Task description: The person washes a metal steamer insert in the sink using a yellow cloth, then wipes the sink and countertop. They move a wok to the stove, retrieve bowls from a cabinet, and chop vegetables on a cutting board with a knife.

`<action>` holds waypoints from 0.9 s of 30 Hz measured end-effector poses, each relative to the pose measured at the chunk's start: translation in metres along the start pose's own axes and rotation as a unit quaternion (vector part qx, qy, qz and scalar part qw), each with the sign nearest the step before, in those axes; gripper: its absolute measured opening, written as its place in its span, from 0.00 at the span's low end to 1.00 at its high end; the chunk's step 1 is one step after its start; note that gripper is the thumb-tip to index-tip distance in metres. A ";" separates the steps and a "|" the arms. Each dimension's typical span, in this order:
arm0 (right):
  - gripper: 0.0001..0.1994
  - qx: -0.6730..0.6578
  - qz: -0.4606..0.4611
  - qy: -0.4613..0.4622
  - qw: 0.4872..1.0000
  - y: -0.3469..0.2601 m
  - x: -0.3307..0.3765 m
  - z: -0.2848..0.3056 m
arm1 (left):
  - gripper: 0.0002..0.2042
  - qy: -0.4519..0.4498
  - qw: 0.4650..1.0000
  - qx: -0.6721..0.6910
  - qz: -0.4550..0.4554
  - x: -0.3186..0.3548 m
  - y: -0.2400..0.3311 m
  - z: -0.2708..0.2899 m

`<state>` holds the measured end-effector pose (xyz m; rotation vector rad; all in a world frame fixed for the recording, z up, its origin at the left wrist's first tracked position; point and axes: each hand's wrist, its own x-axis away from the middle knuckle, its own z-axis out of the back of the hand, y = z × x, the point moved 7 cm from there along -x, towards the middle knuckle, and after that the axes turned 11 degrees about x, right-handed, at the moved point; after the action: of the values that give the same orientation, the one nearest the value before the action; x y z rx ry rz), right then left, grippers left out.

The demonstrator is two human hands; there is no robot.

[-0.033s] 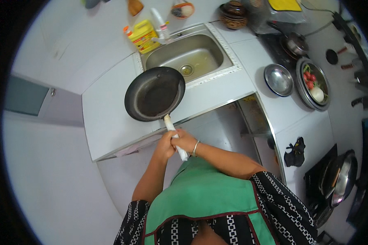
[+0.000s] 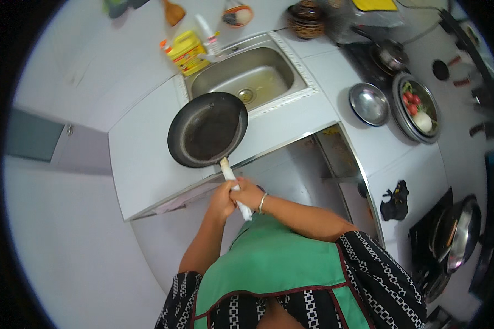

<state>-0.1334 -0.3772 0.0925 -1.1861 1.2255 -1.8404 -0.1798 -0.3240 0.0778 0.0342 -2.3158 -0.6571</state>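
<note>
White desk (image 2: 148,159) runs around you in an L, bearing nearly everything else. Set into it ahead of you is a steel sink (image 2: 241,77), with a yellow carton (image 2: 185,52) and a white bottle (image 2: 208,35) standing at its far left corner. Off to your right on the desk lie a wide steel plate (image 2: 417,107) holding red vegetables and a white one, and just beside it a smaller empty steel bowl (image 2: 369,103). Farther right and lower, a lidded steel pot (image 2: 455,233) sits on a dark surface, with a black cloth (image 2: 395,200) near it on the desk.

You hold a dark frying pan (image 2: 207,129) over the front edge of the desk, just left of the sink, its bowl facing up and empty. Its pale handle (image 2: 235,189) slants down toward your body. Both grips are closed on that handle: your left hand (image 2: 222,200) wraps it from the left, your right hand (image 2: 248,193), with a bracelet at the wrist, wraps it from the right, the two touching. Both forearms rise from your green apron (image 2: 274,263) and meet at the handle.
</note>
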 end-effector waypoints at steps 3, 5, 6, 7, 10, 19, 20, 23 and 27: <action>0.16 -0.026 -0.049 0.006 0.998 0.014 0.045 0.016 | 0.15 -0.047 0.999 -0.008 0.016 0.014 -0.041 -0.021; 0.16 -0.047 -0.086 -0.003 0.995 0.025 0.073 0.036 | 0.15 -0.075 0.996 -0.029 0.042 0.007 -0.065 -0.043; 0.16 -0.050 -0.079 0.031 0.995 0.030 0.084 0.049 | 0.15 -0.089 0.994 -0.040 0.054 0.004 -0.077 -0.054; 0.16 -0.051 -0.068 0.068 0.994 0.034 0.096 0.061 | 0.14 -0.102 0.991 -0.050 0.068 0.000 -0.088 -0.066; 0.17 -0.054 -0.066 0.146 0.986 0.046 0.130 0.081 | 0.13 -0.140 0.979 -0.098 0.115 -0.005 -0.119 -0.090; 0.15 -0.169 -0.152 0.341 0.912 0.082 0.265 0.080 | 0.12 -0.231 0.886 -0.230 0.328 0.041 -0.233 -0.137; 0.16 -0.179 -0.154 0.373 0.897 0.088 0.274 0.080 | 0.12 -0.229 0.874 -0.250 0.349 0.045 -0.241 -0.144; 0.17 -0.236 -0.174 0.445 0.846 0.122 0.293 0.085 | 0.13 -0.258 0.841 -0.274 0.389 0.035 -0.273 -0.158; 0.20 -0.133 -0.152 0.489 0.849 0.142 0.305 0.121 | 0.11 -0.299 0.812 -0.315 0.390 0.006 -0.303 -0.188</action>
<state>-0.1434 -0.7344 0.0839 -0.5231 1.9556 -2.7307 -0.1103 -0.6726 0.0551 -1.5399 -2.2158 -1.0297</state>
